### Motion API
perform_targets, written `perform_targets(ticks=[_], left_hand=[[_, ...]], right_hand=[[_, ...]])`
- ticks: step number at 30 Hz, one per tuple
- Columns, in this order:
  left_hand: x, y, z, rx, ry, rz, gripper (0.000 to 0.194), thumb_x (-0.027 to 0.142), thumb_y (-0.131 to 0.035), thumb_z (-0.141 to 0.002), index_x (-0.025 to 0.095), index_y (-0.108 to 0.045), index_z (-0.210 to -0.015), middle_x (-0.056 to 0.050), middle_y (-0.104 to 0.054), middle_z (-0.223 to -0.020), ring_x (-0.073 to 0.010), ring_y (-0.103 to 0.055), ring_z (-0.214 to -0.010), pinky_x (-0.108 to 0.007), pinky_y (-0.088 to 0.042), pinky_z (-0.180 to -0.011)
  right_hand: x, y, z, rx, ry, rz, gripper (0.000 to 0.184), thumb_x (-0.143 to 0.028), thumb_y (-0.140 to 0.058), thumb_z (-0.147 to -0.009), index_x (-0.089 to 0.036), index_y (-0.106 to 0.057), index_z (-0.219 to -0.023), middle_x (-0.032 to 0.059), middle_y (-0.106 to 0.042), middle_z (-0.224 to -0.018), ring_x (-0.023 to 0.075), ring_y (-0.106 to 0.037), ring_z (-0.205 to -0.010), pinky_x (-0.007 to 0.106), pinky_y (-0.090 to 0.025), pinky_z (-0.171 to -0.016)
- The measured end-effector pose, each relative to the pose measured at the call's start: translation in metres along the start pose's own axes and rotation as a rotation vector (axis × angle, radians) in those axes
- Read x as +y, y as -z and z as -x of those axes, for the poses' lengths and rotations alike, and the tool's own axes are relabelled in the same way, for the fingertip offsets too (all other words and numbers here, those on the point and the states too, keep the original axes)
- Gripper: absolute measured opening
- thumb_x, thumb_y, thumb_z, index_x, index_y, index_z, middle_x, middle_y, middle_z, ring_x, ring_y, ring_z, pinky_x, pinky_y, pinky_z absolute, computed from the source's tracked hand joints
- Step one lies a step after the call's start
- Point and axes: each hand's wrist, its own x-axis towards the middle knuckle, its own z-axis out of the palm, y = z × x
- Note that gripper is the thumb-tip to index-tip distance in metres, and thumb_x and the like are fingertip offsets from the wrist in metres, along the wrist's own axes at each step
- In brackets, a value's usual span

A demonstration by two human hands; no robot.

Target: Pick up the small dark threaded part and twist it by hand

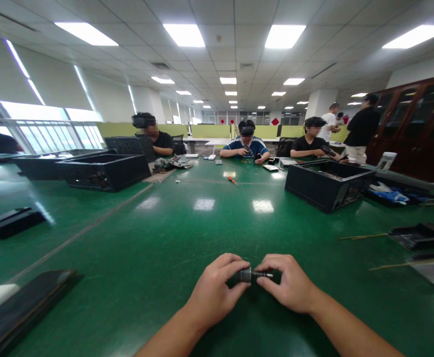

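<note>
Just above the green tabletop, my left hand [220, 282] is closed on a small dark cylindrical part [245, 274], pinched between thumb and fingers. A thin ribbed shaft [260, 274] with a bright metal tip sticks out of the cylinder to the right. My right hand [289, 281] has its thumb and bent fingers closed around this shaft, thumb below and forefinger above. The tip shows in the gap between them. The exact kind of part is too small to make out, and the fingers hide some of the cylinder.
Open black computer cases [103, 173] stand at the left, another case [324, 186] at the right. An orange screwdriver [232, 180] lies mid-table. Dark flat panels [23, 307] lie near left; black metal parts [425, 233] lie right. Several people [245, 144] are across the table and beyond.
</note>
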Motion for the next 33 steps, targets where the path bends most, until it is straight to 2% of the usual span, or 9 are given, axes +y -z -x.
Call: perform_targets(ticks=[10,24,33], left_hand=[[-0.0004,0.0004,0.0012,0.011,0.025,-0.005,0.03,0.013,-0.07,-0.08,0.024,-0.068,-0.108,-0.006,-0.069,-0.101,-0.0186,-0.067,-0.092,-0.031,-0.056,-0.084],[-0.0008,0.0023,0.0011,0.01,0.03,-0.012,0.031,0.013,-0.07,-0.08,0.024,-0.068,-0.109,-0.006,-0.069,-0.102,-0.0185,-0.067,-0.094,-0.032,-0.056,-0.085],[-0.0019,0.0037,-0.0001,0.013,0.045,-0.002,0.029,0.013,-0.07,-0.081,0.024,-0.068,-0.108,-0.005,-0.069,-0.103,-0.0181,-0.067,-0.094,-0.032,-0.055,-0.086]], right_hand=[[0.0031,-0.0017,0.0005,0.044,-0.013,0.023,0.01,-0.014,-0.068,-0.076,-0.02,-0.069,-0.084,0.0027,-0.072,-0.082,0.0192,-0.066,-0.076,0.029,-0.048,-0.073],[0.0028,0.0041,0.0002,0.003,-0.037,0.012,0.003,-0.019,-0.067,-0.08,-0.02,-0.07,-0.081,0.0022,-0.072,-0.078,0.0187,-0.066,-0.074,0.029,-0.047,-0.072],[0.0038,0.0067,0.0005,0.025,0.0,0.018,0.006,-0.015,-0.067,-0.079,-0.019,-0.067,-0.082,0.0026,-0.071,-0.079,0.0183,-0.065,-0.074,0.028,-0.047,-0.072]])
